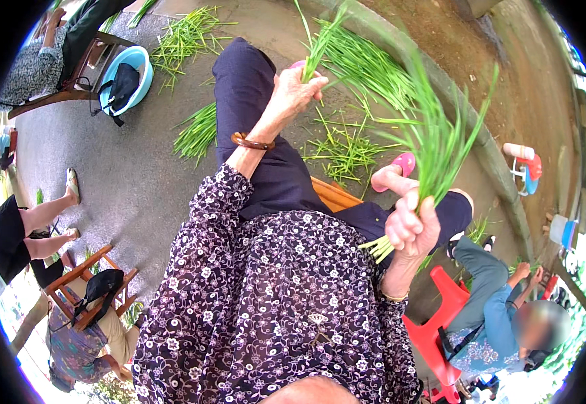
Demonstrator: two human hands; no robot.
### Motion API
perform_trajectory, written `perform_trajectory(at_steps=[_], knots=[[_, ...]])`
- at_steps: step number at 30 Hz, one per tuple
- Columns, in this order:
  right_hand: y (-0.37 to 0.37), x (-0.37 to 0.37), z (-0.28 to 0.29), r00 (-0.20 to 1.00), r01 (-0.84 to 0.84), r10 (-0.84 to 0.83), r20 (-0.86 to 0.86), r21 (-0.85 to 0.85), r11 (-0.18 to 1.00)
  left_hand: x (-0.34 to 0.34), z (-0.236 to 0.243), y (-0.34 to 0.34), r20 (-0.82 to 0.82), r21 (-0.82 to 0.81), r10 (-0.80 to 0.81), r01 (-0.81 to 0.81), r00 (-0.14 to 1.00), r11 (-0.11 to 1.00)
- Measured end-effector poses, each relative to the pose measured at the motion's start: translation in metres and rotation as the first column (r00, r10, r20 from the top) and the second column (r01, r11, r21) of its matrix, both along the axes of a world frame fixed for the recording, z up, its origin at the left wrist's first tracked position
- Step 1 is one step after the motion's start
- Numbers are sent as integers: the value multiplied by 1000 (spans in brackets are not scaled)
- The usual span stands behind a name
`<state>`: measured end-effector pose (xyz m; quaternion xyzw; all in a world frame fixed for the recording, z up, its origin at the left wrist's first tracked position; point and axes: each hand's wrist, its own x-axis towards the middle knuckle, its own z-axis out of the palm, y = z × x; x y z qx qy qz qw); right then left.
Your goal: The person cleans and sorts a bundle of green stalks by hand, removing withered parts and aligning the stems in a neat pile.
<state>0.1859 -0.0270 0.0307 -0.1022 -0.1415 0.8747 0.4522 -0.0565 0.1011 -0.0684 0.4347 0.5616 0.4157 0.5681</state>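
Observation:
My left hand (pixel 294 95), raised over my left knee with a brown bangle at the wrist, grips a small bunch of long green stalks (pixel 319 48). On the right, my right hand (pixel 411 227) is closed round a larger bunch of green leafy stalks (pixel 444 145), slightly blurred at the tips, with pale cut ends below the fist. On the ground beyond my hands lie a long pile of stalks (pixel 370 64) and a looser scatter of short pieces (pixel 340 151); another pile (pixel 195 131) is beside my left leg (pixel 246 81).
At upper left are a seated person (pixel 30 74) and a blue basin (pixel 126 87) holding a black bag. Other people sit at lower left (pixel 77 337) and, on a red plastic chair (pixel 444 283), at lower right (pixel 495 323). A concrete curb (pixel 468 114) borders brown dirt, with a small stool (pixel 529 168).

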Motion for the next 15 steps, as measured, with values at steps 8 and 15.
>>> perform_trajectory(at_steps=[8,15], knots=[[19,26,-1,939,341,-342,12,58,938,6,36,-33,435,-183,-34,126,900,975],[27,8,-34,962,270,-272,-11,-67,960,14,54,-57,689,-192,-99,312,718,930]])
